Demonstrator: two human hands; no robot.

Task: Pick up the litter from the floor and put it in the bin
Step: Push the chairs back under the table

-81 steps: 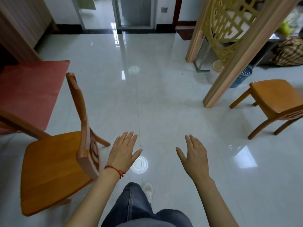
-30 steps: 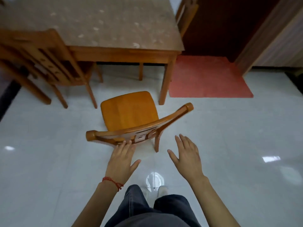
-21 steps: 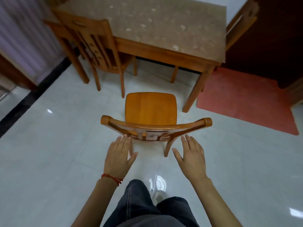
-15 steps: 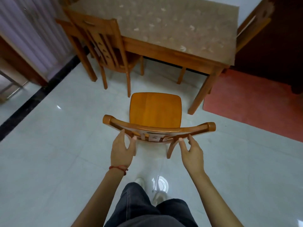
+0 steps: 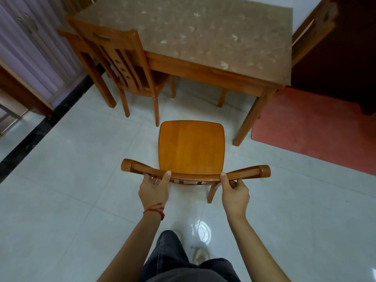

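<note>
Orange-brown chair [image 5: 191, 148], leaf-patterned brown table [image 5: 203, 33], red mat [image 5: 313, 127].

Chair [image 5: 192, 147] stands before the table [image 5: 203, 37]; mat [image 5: 317, 127] lies right of both

A glossy pale grey tiled floor [image 5: 67, 196] carries a bright ceiling-light reflection [image 5: 202, 233] and a black border strip [image 5: 43, 129] along its left edge. A rectangular wooden dining table with a brown leaf-patterned cover [image 5: 203, 35] stands at the far side, with a slat-backed wooden chair [image 5: 126, 64] pushed in at its left and a low orange-brown wooden chair with a curved top rail [image 5: 191, 147] just in front. A red floor mat [image 5: 313, 127] lies to the right before a dark wooden door [image 5: 345, 53], and pale purple striped panelling [image 5: 26, 47] fills the left wall.
</note>
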